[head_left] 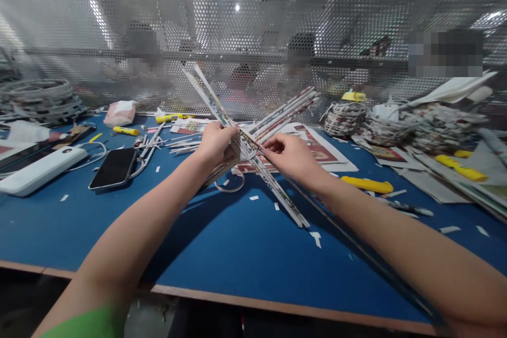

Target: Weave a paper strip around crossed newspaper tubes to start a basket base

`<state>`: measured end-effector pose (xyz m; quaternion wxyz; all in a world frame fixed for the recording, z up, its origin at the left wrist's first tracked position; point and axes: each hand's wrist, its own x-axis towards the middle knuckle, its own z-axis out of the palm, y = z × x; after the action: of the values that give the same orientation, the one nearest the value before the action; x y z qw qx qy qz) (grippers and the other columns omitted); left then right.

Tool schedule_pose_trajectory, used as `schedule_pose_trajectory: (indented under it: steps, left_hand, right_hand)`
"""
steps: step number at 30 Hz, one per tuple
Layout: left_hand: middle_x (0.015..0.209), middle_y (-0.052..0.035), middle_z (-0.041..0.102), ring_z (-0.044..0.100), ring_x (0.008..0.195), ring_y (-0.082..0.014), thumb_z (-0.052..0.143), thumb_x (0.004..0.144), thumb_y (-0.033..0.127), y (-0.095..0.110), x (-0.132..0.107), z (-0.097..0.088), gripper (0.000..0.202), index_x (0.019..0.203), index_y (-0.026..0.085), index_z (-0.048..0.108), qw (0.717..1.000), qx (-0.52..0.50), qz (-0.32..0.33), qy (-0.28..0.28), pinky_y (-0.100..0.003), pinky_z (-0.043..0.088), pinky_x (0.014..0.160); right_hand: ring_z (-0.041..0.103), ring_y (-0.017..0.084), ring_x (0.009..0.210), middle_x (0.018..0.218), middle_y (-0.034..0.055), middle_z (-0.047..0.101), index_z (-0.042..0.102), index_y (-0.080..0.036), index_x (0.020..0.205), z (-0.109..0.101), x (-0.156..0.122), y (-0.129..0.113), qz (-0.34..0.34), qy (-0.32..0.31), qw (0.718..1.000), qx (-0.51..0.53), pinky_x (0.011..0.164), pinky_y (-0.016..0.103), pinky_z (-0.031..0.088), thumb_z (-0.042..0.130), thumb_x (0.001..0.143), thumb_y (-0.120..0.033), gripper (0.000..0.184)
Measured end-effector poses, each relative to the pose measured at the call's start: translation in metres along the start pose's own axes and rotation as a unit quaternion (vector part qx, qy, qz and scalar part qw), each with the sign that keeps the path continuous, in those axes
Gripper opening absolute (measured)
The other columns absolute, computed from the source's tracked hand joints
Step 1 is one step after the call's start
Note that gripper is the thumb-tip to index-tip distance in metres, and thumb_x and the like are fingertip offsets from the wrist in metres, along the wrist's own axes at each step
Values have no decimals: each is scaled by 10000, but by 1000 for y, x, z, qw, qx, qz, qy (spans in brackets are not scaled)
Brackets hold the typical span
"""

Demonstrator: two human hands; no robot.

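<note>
In the head view a cross of rolled newspaper tubes (285, 111) is held up over the blue table. My left hand (216, 143) is closed around the left side of the crossing, thumb on top. The fingers of my right hand (291, 156) are pinched on a paper tube at the right of the crossing. From there a long thin strand (336, 222) runs down to the right, partly behind my right forearm. A curled strip (232, 189) hangs under the crossing. The tubes' lower left ends are mostly hidden by my left hand and forearm.
A phone (114, 168) and a white power bank (43, 169) lie left. Woven paper baskets (344, 119) stand at the back right, with another basket (41, 100) far left. A yellow tool (367, 185) lies near my right forearm. A perforated metal screen (245, 26) closes the back.
</note>
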<state>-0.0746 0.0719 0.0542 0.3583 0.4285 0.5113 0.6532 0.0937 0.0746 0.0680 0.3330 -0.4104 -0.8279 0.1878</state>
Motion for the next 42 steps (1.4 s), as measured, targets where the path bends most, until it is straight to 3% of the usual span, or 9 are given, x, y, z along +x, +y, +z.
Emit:
schedule_pose_trajectory:
  steps: [2,6,11,14,24,29,34,38,42]
  left_hand:
    - [596,-27,554,526,507,-132,594,543,202,0,-1,1,163,672,135,520,1000,-3,3,-6,-250,424,467]
    - [622,-42,572,541,535,-140,591,556,199,1,-4,3,158,687,132,532,1000,-11,2,-21,-249,430,482]
    - [664,-61,587,558,557,-151,595,559,177,4,-9,6,159,696,122,534,999,-39,-5,-30,-266,447,502]
    - [632,-48,575,548,530,-139,590,562,157,7,-11,7,137,680,124,528,998,-54,-14,-28,-256,441,483]
    - [567,-20,566,554,507,-137,554,583,92,16,-16,11,104,684,115,541,994,-99,-39,-19,-268,453,506]
    - [587,-15,580,563,553,-114,529,636,66,29,-22,12,116,741,99,563,985,-164,-37,-42,-238,467,576]
    - [554,4,553,552,540,-88,506,712,92,39,-30,20,82,637,123,514,973,-215,-52,-63,-225,474,634]
    - [503,2,539,547,493,-95,498,765,205,36,-45,26,180,597,145,480,966,-183,-150,-106,-242,476,606]
    - [545,-52,605,579,523,-138,461,781,339,25,-74,15,273,620,140,554,950,7,-229,-213,-270,468,578]
  right_hand:
    - [436,92,499,577,1,522,544,-147,675,-5,4,1,77,-63,992,82,458,226,321,577,701,-272,132]
    - [318,56,415,497,-30,428,502,-149,597,-8,10,5,171,-159,942,242,391,217,241,551,743,-338,244]
    - [410,59,465,579,-16,486,523,-142,697,-5,12,5,224,-186,879,378,422,200,345,541,766,-240,121]
    - [371,40,438,542,-32,447,486,-140,661,-2,12,4,226,-194,860,414,379,170,302,524,775,-198,133]
    - [290,17,386,456,-48,388,459,-126,540,-2,13,1,208,-177,876,396,332,162,187,533,757,-149,230]
    - [301,23,375,430,-52,384,480,-132,529,-21,25,-4,174,-166,919,313,344,178,179,605,698,-177,215]
    - [321,45,358,378,-40,387,521,-145,489,-51,42,-7,120,-176,966,148,369,208,221,606,693,-218,234]
    - [318,52,348,368,-38,386,514,-151,475,-61,40,9,143,-252,950,120,376,219,219,612,674,-253,245]
    - [322,47,360,386,-43,398,490,-146,465,-52,21,39,140,-324,926,132,385,212,227,628,630,-290,258]
